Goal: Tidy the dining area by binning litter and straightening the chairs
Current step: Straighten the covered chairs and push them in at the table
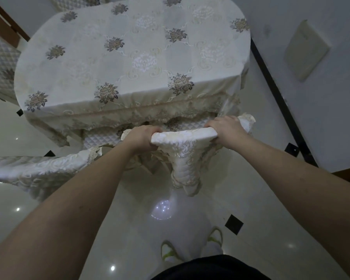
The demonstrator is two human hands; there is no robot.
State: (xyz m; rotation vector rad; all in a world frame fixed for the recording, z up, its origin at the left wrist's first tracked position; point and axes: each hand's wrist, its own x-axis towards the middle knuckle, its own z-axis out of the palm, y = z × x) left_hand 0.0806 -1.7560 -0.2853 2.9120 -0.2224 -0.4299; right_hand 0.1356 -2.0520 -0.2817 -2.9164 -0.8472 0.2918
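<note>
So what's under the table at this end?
The quilted chair seat is tucked under the tablecloth edge, with both hands gripping the chair back. Table legs are covered.

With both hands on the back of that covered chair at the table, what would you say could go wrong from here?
1. The left hand and right hand grip the chair back through its loose lace cover; the fabric may slip or bunch.
2. The seat sits under the tablecloth fringe, so moving the chair could snag and drag the cloth.
3. The glossy floor might let the chair slide too far.
</note>
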